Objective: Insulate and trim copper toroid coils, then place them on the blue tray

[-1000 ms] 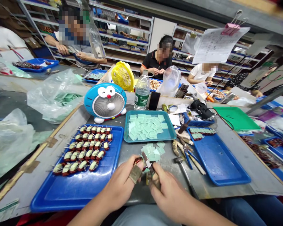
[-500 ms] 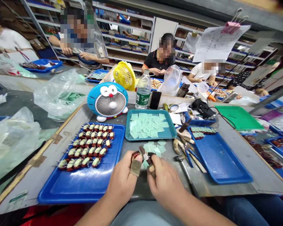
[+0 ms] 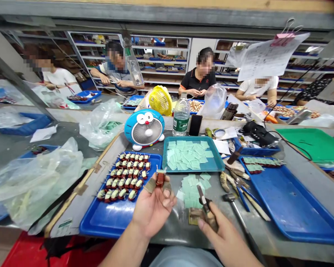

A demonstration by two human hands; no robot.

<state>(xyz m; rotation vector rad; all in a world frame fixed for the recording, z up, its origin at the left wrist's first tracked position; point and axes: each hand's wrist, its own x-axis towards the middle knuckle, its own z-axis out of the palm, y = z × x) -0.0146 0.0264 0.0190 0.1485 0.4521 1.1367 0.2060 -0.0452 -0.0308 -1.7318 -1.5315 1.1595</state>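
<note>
Holding a copper-wound coil [image 3: 160, 178] upright between thumb and fingertips, the left hand [image 3: 153, 211] was raised at the edge of a blue tray [image 3: 100, 225] carrying rows of wound coils [image 3: 125, 174] on the worktop [image 3: 172, 237]. The right hand [image 3: 219, 233] gripped a small knife [image 3: 202, 196], blade pointing up, just beside a loose pile of pale green squares [image 3: 192, 191].

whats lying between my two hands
In the head view, loose green squares and a small brown scrap lie between the left hand and the right hand.
</note>
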